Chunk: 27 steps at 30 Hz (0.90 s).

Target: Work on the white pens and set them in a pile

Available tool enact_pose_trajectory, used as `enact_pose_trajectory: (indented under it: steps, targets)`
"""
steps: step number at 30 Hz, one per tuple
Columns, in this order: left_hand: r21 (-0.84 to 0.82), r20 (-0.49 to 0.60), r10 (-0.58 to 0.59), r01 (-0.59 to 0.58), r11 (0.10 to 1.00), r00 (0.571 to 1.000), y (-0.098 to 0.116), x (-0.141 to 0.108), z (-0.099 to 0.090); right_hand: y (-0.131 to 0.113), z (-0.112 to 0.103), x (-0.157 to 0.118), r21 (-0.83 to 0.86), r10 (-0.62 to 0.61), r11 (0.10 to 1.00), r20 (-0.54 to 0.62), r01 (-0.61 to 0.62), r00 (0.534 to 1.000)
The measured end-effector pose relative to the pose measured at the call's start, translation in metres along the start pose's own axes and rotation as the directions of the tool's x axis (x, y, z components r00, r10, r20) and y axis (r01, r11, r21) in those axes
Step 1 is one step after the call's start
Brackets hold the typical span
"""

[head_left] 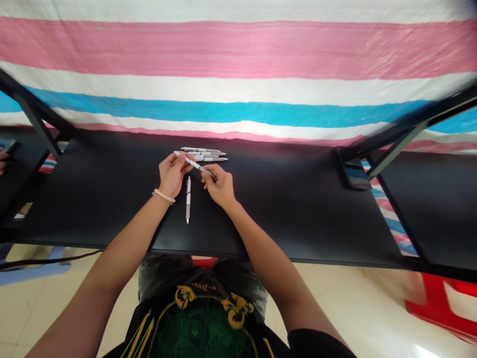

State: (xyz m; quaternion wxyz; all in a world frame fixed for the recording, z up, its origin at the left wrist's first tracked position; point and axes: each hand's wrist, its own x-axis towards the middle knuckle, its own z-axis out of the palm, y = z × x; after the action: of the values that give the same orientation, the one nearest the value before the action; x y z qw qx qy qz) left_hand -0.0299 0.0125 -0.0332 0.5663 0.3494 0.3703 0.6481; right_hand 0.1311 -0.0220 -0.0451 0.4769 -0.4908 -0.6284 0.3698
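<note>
A white and grey ballpoint pen is held slantwise above the black table, one end in each hand. My left hand, with a beaded bracelet at the wrist, pinches its upper left end. Closed on the lower right end is my right hand, which covers part of the tip. Just behind the hands, several similar pens lie side by side, pointing right. Another pen rests alone on the tabletop between my forearms, its length running toward my body.
The black table ends in front of a striped plastic sheet. Dark metal supports rise at both sides. At the lower right is a red stool. Part of another person's hand shows at the far left edge.
</note>
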Motion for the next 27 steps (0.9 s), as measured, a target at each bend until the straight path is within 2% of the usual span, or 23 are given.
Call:
enact_pose_trajectory:
  steps: [8,11,15,18,21,25,27]
  targets:
    - [-0.006,-0.007,-0.001,0.001,1.0,1.0,-0.0005,0.0006,-0.0005,0.0001,0.0002,-0.0006,-0.01,0.026,1.0,0.022,-0.026,0.999]
    - [0.005,-0.012,-0.004,0.004,1.0,1.0,-0.0004,0.0005,-0.0004,-0.0009,-0.0006,-0.0005,-0.035,0.005,0.999,-0.003,-0.005,1.0]
    - [0.019,-0.002,-0.004,0.004,1.0,1.0,-0.0002,-0.0001,0.0002,-0.0028,-0.0014,-0.0007,-0.029,0.052,0.998,0.039,-0.051,0.998]
    - [0.006,0.014,0.003,-0.003,1.0,1.0,-0.0003,-0.0004,0.0004,-0.0035,-0.0016,-0.0007,0.006,0.028,1.0,0.011,-0.028,1.0]
    - [0.01,0.025,0.001,-0.001,1.0,1.0,-0.0008,-0.0008,0.0002,-0.0036,-0.0019,-0.0007,-0.003,0.044,0.999,0.051,-0.044,0.998]
    - [0.013,0.021,-0.013,0.012,1.0,1.0,-0.0016,-0.0019,0.0009,-0.0046,-0.0021,-0.0014,-0.017,0.017,1.0,0.021,-0.017,1.0]
    - [0.009,0.017,-0.027,0.027,1.0,1.0,-0.0009,-0.0023,0.0025,-0.006,-0.0023,-0.0017,-0.003,0.025,1.0,0.045,-0.025,0.999]
